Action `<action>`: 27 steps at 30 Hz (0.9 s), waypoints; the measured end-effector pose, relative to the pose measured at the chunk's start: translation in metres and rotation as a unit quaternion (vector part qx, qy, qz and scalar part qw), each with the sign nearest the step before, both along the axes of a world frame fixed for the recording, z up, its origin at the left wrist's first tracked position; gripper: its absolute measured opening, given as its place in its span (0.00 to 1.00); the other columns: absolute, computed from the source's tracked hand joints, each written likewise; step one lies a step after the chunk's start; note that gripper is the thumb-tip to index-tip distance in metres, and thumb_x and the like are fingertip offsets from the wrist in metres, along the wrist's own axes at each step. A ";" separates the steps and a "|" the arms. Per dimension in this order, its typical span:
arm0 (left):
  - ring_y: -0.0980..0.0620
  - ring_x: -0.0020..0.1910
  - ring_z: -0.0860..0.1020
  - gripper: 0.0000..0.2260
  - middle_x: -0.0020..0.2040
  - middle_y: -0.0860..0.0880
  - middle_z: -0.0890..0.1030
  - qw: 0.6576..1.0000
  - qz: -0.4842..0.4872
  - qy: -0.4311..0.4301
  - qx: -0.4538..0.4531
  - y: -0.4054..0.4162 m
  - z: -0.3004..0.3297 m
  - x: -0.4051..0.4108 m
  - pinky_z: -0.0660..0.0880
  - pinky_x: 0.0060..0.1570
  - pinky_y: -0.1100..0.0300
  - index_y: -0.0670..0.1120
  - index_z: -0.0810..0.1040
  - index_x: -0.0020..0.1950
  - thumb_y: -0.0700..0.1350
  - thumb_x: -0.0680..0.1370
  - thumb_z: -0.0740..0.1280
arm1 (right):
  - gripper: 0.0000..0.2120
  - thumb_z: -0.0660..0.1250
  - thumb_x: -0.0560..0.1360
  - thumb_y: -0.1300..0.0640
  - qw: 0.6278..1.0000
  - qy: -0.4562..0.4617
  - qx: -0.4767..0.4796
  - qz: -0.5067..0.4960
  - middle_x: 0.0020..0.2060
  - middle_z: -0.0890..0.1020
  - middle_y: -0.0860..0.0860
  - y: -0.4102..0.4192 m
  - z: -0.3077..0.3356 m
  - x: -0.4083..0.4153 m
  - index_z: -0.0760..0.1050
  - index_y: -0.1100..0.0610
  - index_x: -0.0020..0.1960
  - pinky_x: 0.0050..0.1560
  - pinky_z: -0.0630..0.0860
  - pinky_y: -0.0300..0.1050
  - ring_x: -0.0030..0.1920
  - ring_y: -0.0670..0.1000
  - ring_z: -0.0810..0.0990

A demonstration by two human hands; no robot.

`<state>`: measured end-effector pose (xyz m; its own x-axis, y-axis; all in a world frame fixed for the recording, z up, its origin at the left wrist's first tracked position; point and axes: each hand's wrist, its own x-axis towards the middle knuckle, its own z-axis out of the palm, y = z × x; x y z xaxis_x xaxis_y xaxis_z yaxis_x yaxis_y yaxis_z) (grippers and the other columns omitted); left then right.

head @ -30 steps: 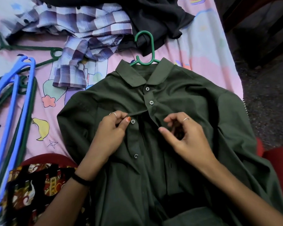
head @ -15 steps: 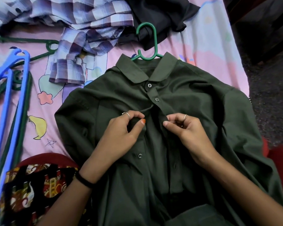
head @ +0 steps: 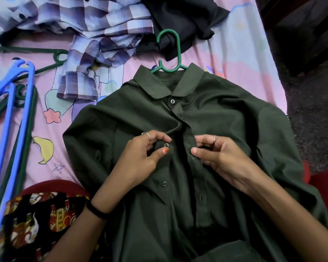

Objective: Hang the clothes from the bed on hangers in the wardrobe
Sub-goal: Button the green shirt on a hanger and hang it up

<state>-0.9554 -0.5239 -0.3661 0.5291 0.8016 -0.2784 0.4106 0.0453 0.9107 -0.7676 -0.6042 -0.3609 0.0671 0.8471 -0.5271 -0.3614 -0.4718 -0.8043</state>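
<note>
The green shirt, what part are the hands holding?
Left hand pinches the shirt's button edge at a button; right hand pinches the buttonhole edge opposite.

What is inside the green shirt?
A green hanger: its hook sticks out past the collar of the green shirt, with short stubs of both arms. The rest is covered by cloth. The bedsheet lies beneath.

A dark green shirt (head: 225, 118) lies front-up on the bed (head: 240, 53), a green hanger (head: 175, 52) hooking out past its collar at 12 o'clock. The left hand (head: 142, 157) pinches the button edge at a button (head: 166, 145); the right hand (head: 222, 159) pinches the opposite placket. A plaid shirt (head: 102, 35) and a black garment (head: 187, 17) lie at 11 to 12 o'clock, blue hangers (head: 13, 118) at 9.
</note>
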 end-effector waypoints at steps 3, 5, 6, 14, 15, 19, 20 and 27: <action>0.64 0.44 0.79 0.12 0.44 0.55 0.83 1.000 0.004 -0.020 -0.024 -0.003 0.005 0.003 0.73 0.53 0.67 0.54 0.80 0.46 0.36 0.73 0.72 | 0.15 0.75 0.66 0.64 0.995 -0.071 -0.045 0.060 0.46 0.83 0.63 -0.004 0.008 0.003 0.80 0.65 0.51 0.55 0.77 0.49 0.44 0.54 0.79; 0.65 0.38 0.77 0.11 0.37 0.58 0.81 0.998 0.011 -0.038 -0.047 -0.006 0.008 0.005 0.72 0.46 0.71 0.52 0.80 0.44 0.35 0.73 0.72 | 0.07 0.73 0.70 0.63 0.987 -0.134 -0.044 0.083 0.41 0.83 0.60 -0.005 0.014 0.002 0.81 0.66 0.45 0.51 0.76 0.50 0.42 0.54 0.78; 0.65 0.35 0.76 0.11 0.34 0.58 0.79 0.998 0.010 -0.044 -0.054 -0.007 0.008 0.005 0.72 0.44 0.71 0.52 0.80 0.44 0.35 0.73 0.72 | 0.06 0.73 0.71 0.62 0.981 -0.164 -0.043 0.093 0.38 0.81 0.58 -0.006 0.016 0.002 0.81 0.66 0.42 0.46 0.74 0.49 0.39 0.53 0.76; 0.55 0.47 0.73 0.05 0.50 0.54 0.71 0.944 0.004 0.072 0.323 -0.032 0.006 0.010 0.70 0.50 0.67 0.46 0.81 0.49 0.42 0.74 0.70 | 0.09 0.69 0.74 0.66 0.975 -0.193 -0.025 0.107 0.25 0.76 0.45 -0.010 0.031 -0.008 0.76 0.60 0.36 0.30 0.67 0.33 0.27 0.42 0.71; 0.54 0.47 0.73 0.05 0.50 0.53 0.70 0.932 0.004 0.072 0.356 -0.035 0.008 0.011 0.70 0.50 0.66 0.45 0.81 0.49 0.41 0.75 0.70 | 0.09 0.69 0.74 0.67 0.977 -0.188 -0.021 0.101 0.25 0.77 0.45 -0.010 0.032 -0.009 0.76 0.60 0.36 0.30 0.68 0.32 0.27 0.41 0.71; 0.54 0.43 0.76 0.05 0.47 0.50 0.74 0.924 -0.020 0.041 0.379 -0.043 0.011 0.015 0.75 0.46 0.63 0.41 0.82 0.50 0.39 0.76 0.69 | 0.07 0.72 0.72 0.65 0.972 -0.228 -0.005 0.060 0.26 0.76 0.49 -0.010 0.032 -0.013 0.76 0.62 0.36 0.31 0.69 0.35 0.28 0.45 0.73; 0.57 0.42 0.76 0.05 0.46 0.50 0.76 0.932 -0.022 0.031 0.362 -0.044 0.010 0.015 0.75 0.45 0.65 0.42 0.82 0.50 0.39 0.76 0.69 | 0.08 0.73 0.71 0.65 0.972 -0.231 -0.006 0.045 0.26 0.75 0.49 -0.010 0.031 -0.014 0.75 0.62 0.36 0.31 0.68 0.35 0.28 0.45 0.73; 0.64 0.37 0.78 0.03 0.38 0.56 0.80 0.979 0.048 -0.024 0.197 -0.038 0.012 0.020 0.71 0.36 0.75 0.45 0.83 0.43 0.40 0.70 0.71 | 0.12 0.76 0.68 0.57 0.932 -0.363 -0.006 0.027 0.25 0.75 0.49 -0.013 0.032 -0.019 0.73 0.58 0.34 0.30 0.67 0.41 0.26 0.43 0.69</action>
<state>-0.9353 -0.5623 -0.3545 0.4517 0.8881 0.0851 0.3774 -0.2766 0.8838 -0.7868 -0.6176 -0.3285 0.3668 0.8541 -0.3688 0.2993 -0.4837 -0.8224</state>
